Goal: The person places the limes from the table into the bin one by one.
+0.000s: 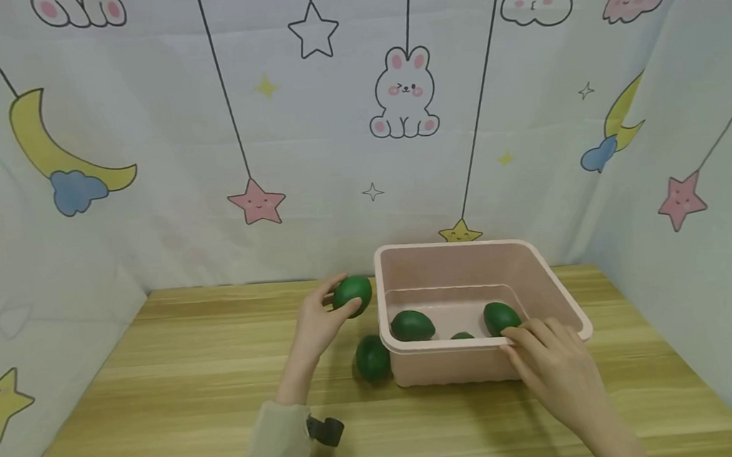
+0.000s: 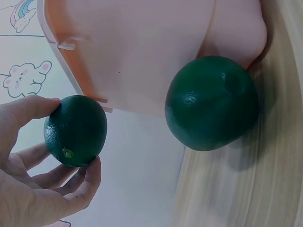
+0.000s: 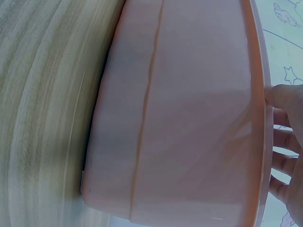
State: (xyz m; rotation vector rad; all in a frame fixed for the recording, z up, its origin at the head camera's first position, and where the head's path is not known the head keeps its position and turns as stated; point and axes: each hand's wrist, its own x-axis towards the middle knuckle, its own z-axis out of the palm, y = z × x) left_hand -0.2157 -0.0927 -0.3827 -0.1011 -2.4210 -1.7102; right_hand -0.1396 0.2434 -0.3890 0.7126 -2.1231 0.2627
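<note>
My left hand holds a dark green avocado between thumb and fingers, just left of the pink plastic box. In the left wrist view, the held avocado has a small pale stem spot. Below that hand, a second avocado lies on the table against the box's left side. My right hand grips the box's near rim at the right, thumb outside and fingers over the edge. Inside the box are an avocado at the left, another near the right fingers, and one mostly hidden behind the front wall.
The wooden table meets a white cloth backdrop printed with stars, moons and rabbits. Cloth also hangs along both sides. A small black device sits at the left sleeve cuff.
</note>
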